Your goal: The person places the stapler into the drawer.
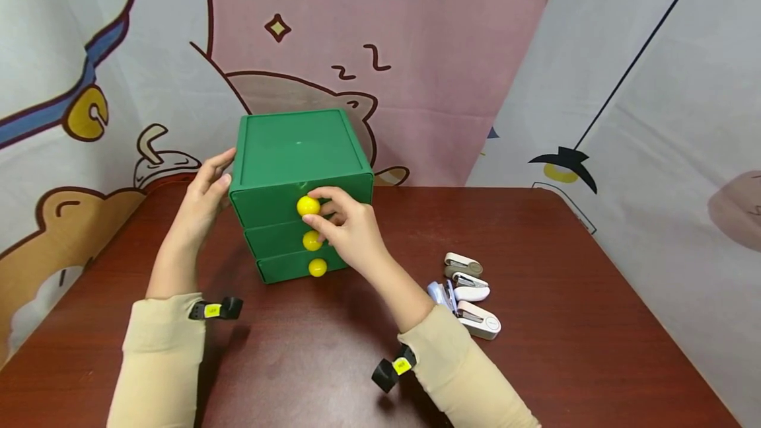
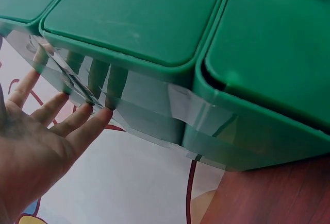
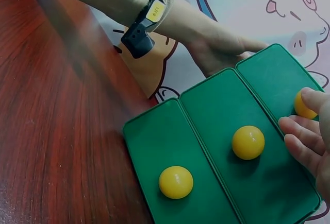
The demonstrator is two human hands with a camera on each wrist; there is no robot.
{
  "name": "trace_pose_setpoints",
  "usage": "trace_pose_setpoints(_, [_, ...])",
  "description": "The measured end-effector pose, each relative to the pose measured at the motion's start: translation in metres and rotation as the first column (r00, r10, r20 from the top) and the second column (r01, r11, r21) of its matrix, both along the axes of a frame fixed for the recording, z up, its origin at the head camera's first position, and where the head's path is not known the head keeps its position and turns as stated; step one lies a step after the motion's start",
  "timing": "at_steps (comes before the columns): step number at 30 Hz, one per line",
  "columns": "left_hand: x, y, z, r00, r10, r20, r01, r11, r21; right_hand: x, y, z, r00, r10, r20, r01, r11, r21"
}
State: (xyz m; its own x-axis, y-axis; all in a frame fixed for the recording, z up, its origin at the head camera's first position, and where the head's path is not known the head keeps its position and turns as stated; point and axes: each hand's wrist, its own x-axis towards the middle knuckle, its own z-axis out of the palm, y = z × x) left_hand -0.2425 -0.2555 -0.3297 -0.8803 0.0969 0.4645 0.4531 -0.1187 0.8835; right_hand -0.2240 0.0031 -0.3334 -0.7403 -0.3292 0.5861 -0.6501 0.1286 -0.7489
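A green cabinet of three stacked drawers (image 1: 300,144) stands on the table, each drawer front bearing a round yellow knob. My right hand (image 1: 353,226) pinches the top yellow knob (image 1: 308,206) between thumb and index finger. Below it are the middle knob (image 1: 312,240) and the bottom knob (image 1: 318,267). My left hand (image 1: 205,197) is at the cabinet's left side; in the left wrist view its straight, spread fingers (image 2: 82,121) touch the side wall, which has clear tape on it. All three drawers look pushed in, though a narrow gap shows beside one drawer front in the left wrist view.
Right of the cabinet, several small staplers lie grouped on the brown table (image 1: 565,296): a white and grey one (image 1: 464,263), a white one (image 1: 471,289), a light blue one (image 1: 441,296) and another white one (image 1: 479,320). A printed curtain (image 1: 428,32) hangs behind.
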Motion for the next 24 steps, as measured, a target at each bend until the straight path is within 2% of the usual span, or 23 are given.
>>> trace_pose_setpoints(10, [0.001, -0.001, 0.001, 1.0, -0.005, 0.018, 0.006, 1.0, -0.021, 0.0, 0.001, 0.002, 0.999, 0.007, 0.032, -0.008, 1.0, 0.019])
trace_pose_setpoints(17, [0.002, -0.001, 0.001, 1.0, -0.006, 0.015, 0.007, 1.0, -0.018, 0.004, 0.002, 0.005, 1.0, -0.022, 0.014, 0.022, 0.999, 0.034])
trace_pose_setpoints(24, [0.001, -0.001, 0.001, 1.0, 0.001, 0.02, 0.0, 0.999, -0.034, 0.007, 0.012, -0.012, 1.0, -0.023, 0.007, 0.023, 1.0, -0.02])
